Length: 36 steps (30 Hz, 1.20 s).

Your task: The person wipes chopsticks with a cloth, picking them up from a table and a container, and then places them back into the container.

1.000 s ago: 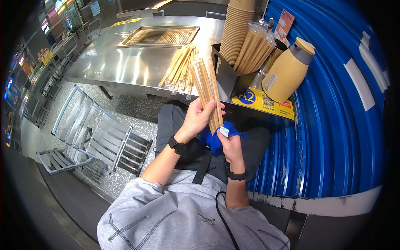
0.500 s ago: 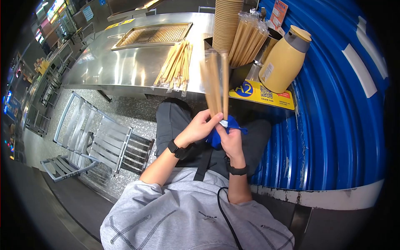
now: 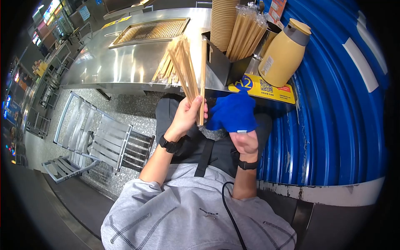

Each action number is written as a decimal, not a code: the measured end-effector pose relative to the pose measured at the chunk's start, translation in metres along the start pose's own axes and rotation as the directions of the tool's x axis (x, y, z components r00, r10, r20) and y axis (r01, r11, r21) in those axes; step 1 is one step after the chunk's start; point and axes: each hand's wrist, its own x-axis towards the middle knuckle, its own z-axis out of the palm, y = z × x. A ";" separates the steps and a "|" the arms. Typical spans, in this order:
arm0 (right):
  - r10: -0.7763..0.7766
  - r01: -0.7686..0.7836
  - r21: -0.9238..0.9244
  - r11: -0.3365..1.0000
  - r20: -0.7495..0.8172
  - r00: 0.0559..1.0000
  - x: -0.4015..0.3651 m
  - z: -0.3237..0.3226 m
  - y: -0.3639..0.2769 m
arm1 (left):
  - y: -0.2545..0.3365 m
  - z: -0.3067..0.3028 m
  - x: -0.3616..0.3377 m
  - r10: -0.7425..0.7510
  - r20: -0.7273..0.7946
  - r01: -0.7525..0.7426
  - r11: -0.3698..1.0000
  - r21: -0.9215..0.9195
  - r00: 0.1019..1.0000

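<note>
My left hand [image 3: 186, 116] is closed around several plastic-wrapped chopsticks [image 3: 187, 79], which stick up in front of the table edge. One of them stands a little apart from the others, on the right. A blue cloth [image 3: 234, 113] hangs spread over the fingers of my right hand [image 3: 246, 143], with a small white tag at its lower edge. The cloth hides much of those fingers, and the palm side is turned up. Behind the held chopsticks, more wrapped chopsticks [image 3: 161, 74] lie on the metal table [image 3: 98, 68].
A black holder [image 3: 221, 62] carries stacked paper cups [image 3: 223, 25] and upright wrapped chopsticks [image 3: 246, 33]. Beside it stand a yellow jug [image 3: 282, 56] and a yellow A2 sign [image 3: 271, 89]. A grill grate [image 3: 151, 32] is set in the table. Folding chairs [image 3: 110, 141] stand left; a blue corrugated wall [image 3: 333, 125] rises right.
My hands have moved apart. The left has shifted left with the chopsticks; the right has drawn the blue cloth away from their lower ends, and the cloth is now spread wider.
</note>
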 end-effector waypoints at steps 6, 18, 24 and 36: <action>0.025 -0.017 0.318 0.948 -0.023 0.999 0.005 0.021 -0.021 | -0.002 0.012 -0.010 -0.141 0.162 0.134 0.989 0.054 0.977; 0.300 -0.346 -0.501 0.793 -0.172 0.938 -0.011 0.028 -0.039 | 0.005 0.019 -0.002 0.081 0.058 -0.083 0.996 0.029 0.995; -0.475 0.128 -0.791 0.598 -0.221 0.852 0.014 0.016 0.011 | 0.018 0.032 -0.005 -0.042 0.198 0.021 0.994 0.105 0.979; -0.145 -0.006 -0.282 0.959 -0.511 0.847 0.009 0.009 0.043 | 0.002 0.031 -0.002 -0.057 0.275 -0.087 0.870 0.485 0.960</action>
